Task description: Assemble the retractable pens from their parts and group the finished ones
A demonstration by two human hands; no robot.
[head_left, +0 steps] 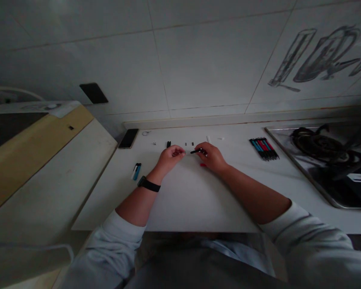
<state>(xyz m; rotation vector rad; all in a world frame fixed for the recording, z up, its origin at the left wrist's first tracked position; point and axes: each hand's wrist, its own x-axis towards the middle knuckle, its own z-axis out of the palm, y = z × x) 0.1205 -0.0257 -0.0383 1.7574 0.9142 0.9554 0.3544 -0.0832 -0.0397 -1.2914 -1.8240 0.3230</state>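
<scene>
My right hand (pixel 212 156) pinches a slim black pen part (pixel 195 151), its end pointing left toward my other hand. The fingertips of my left hand (pixel 169 157) are pressed together near that end; whatever they hold is too small to name. Below my right fingers lies a red piece (pixel 202 164), partly covered by the hand. Behind the hands are small black pieces (pixel 193 143), a pair of black parts (pixel 169 143) and a thin white stick (pixel 208 139). Left of my left wrist rest a blue barrel (pixel 137 171) and a white barrel (pixel 134 170), both with black ends.
A row of several assembled pens (pixel 264 149) in blue, red and black lies to the right, beside a gas stove (pixel 319 152). At the back left are a phone (pixel 128 138) and a small ring (pixel 146 133). A tiled wall (pixel 204 72) bounds the white countertop (pixel 198 204).
</scene>
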